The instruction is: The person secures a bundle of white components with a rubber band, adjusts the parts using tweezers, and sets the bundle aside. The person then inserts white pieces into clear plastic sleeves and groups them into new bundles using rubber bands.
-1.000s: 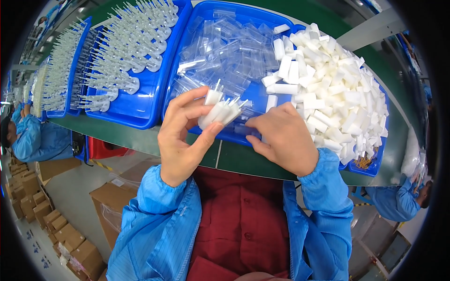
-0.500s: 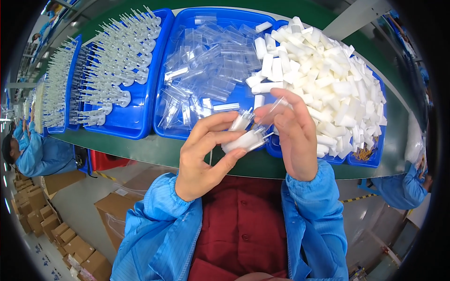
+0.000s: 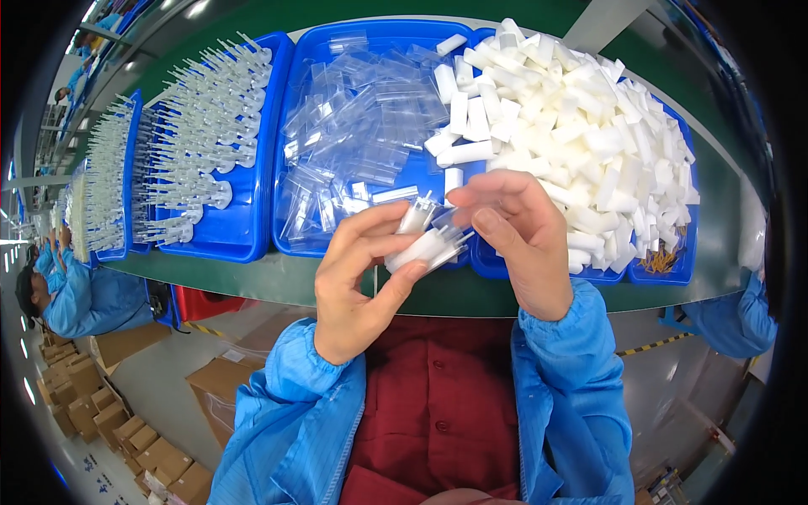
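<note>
My left hand [image 3: 358, 273] is closed around a small bunch of white cylinder-shaped pieces [image 3: 431, 247], with thin clear prongs sticking out of their ends. They are held tilted, pointing up and to the right. My right hand [image 3: 528, 244] is just beside those prongs, thumb and fingers bent together around a clear plastic sleeve [image 3: 492, 204], mostly hidden by the fingers. Whether the sleeve touches the prongs is hard to make out. Both hands are over the front edge of a blue tray [image 3: 290, 246] of loose clear plastic sleeves [image 3: 362, 118].
White foam blocks [image 3: 581, 143] are heaped at the right, near some thin yellowish-brown pieces [image 3: 659, 262]. Blue trays at the left hold rows of translucent, long-stemmed plastic parts [image 3: 210, 126]. Cardboard boxes [image 3: 126, 421] stand on the floor. A co-worker in blue [image 3: 97, 299] is at the far left.
The right hand's clear sleeve has moved down and left toward the prongs, and the fingers now cover more of it. My left hand keeps its hold on the white pieces.
</note>
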`<action>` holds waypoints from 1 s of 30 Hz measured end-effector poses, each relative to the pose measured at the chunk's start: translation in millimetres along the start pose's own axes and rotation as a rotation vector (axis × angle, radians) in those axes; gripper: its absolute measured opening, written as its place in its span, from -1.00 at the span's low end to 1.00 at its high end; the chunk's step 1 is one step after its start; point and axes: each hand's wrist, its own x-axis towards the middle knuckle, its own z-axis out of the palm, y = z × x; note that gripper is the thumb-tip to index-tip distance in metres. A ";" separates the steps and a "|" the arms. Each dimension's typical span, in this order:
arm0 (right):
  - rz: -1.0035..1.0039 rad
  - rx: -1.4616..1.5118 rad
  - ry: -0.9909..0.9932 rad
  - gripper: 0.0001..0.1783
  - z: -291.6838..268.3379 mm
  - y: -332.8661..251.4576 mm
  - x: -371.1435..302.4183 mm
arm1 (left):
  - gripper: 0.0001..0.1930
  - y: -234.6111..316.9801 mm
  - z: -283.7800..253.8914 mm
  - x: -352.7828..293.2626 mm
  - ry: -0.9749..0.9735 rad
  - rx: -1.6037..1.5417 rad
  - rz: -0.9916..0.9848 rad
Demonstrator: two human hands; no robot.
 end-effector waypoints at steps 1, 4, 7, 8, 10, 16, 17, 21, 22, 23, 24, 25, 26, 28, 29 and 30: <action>-0.008 0.023 -0.010 -0.68 0.6 -1.6 -0.3 | -0.75 -0.4 -0.4 -0.2 0.013 -0.036 -0.019; -0.068 -0.021 -0.061 -0.64 -0.6 -1.9 -0.9 | -0.76 1.9 -0.2 0.8 0.019 -0.108 -0.082; -0.101 -0.076 -0.067 -0.64 -2.7 -0.1 -0.1 | -0.77 0.7 -0.6 1.4 0.013 -0.095 -0.076; -0.101 -0.075 -0.065 -0.64 -3.7 1.2 0.0 | -0.77 0.6 -0.8 1.3 0.010 -0.094 -0.076; -0.150 -0.150 -0.091 -0.67 -6.1 3.4 0.0 | -0.78 0.8 -1.1 1.0 0.018 -0.114 -0.079; -0.168 -0.176 -0.118 -0.68 -7.7 8.9 -1.7 | -0.78 0.9 -2.3 3.3 -0.037 -0.170 -0.103; -0.170 -0.174 -0.114 -0.68 -6.5 9.9 -2.2 | -0.78 0.7 -2.2 3.5 -0.042 -0.168 -0.103; -0.165 -0.070 -0.081 -0.68 -0.9 11.4 -4.0 | -0.79 4.3 3.6 3.2 0.040 -0.287 -0.134; -0.175 -0.072 -0.075 -0.68 0.5 11.3 -4.6 | -0.79 5.8 4.9 2.9 0.118 -0.342 -0.140; -0.178 -0.069 -0.071 -0.68 2.1 11.1 -5.7 | -0.79 6.2 4.4 2.3 0.113 -0.339 -0.140; -0.178 -0.036 -0.059 -0.69 4.0 11.0 -7.2 | -0.79 6.4 3.4 1.6 0.100 -0.264 -0.096; -0.179 -0.003 -0.047 -0.69 5.1 11.1 -8.7 | -0.80 6.3 2.4 1.5 0.088 -0.189 -0.053; -0.180 -0.002 -0.041 -0.69 4.6 13.2 -10.3 | -0.80 5.0 1.4 2.3 0.082 -0.189 -0.053; -0.302 -0.109 -0.058 -0.72 2.0 18.7 -13.3 | -0.78 2.3 -0.2 4.1 0.001 0.165 0.154; -0.302 -0.106 -0.056 -0.72 0.3 19.5 -14.3 | -0.78 3.1 0.0 4.1 -0.002 0.168 0.152; -0.330 -0.183 -0.066 -0.73 -2.0 20.1 -15.3 | -0.77 4.3 0.6 4.3 -0.024 0.202 0.163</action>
